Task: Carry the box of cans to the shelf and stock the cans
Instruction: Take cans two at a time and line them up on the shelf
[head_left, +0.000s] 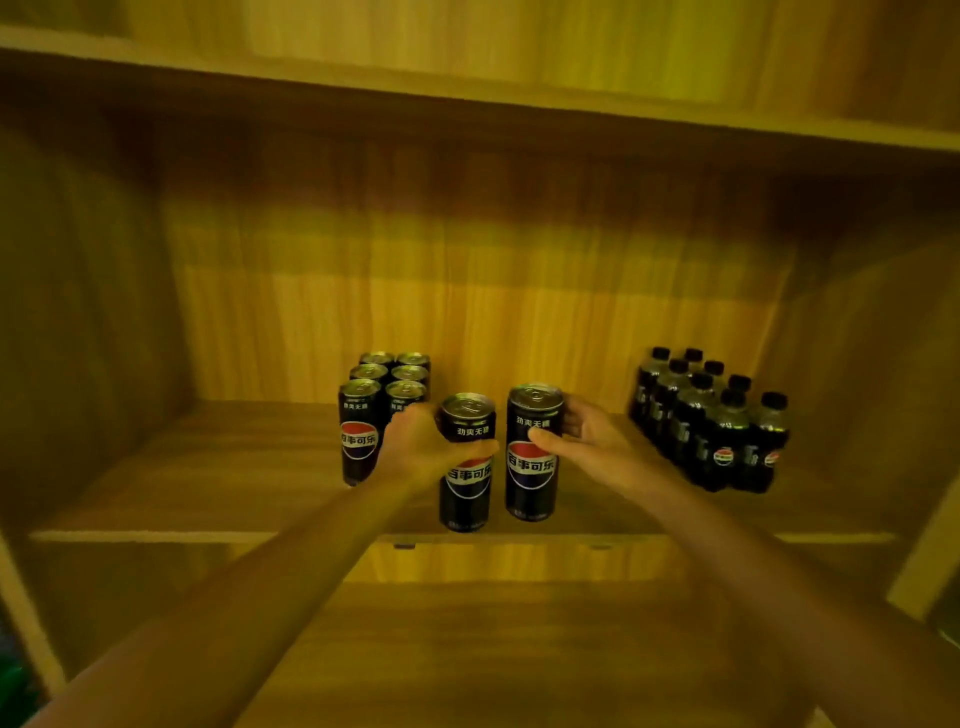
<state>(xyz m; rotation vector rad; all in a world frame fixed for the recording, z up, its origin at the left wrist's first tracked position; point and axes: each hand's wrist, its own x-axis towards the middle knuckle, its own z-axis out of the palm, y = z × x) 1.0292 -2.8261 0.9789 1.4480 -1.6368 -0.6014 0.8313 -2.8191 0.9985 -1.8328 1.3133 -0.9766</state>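
Head view, wooden shelf (156, 467), lit dim and yellowish; we list what stands on it. Item one: our left hand (421, 447) wraps a black can (466, 462), thumb across the front of its label, fingers around the left side; the can is upright and its base sits at, or just above, the front edge of the board, we cannot tell which. Item two: our right hand (587, 441) clasps a second black can (533, 452), thumb on the label, fingers behind the right side near the top; this one stands upright just beside the first, a narrow gap between them, and a little higher in the frame. Item three: a block of six cans (384, 384), two columns by three rows, behind and to the left of the held pair, the front-left can showing its red and blue label. Item four: a pack of small dark bottles (711, 421) with black caps, well apart at the right of the same board. Both forearms are bare. No box is in sight.
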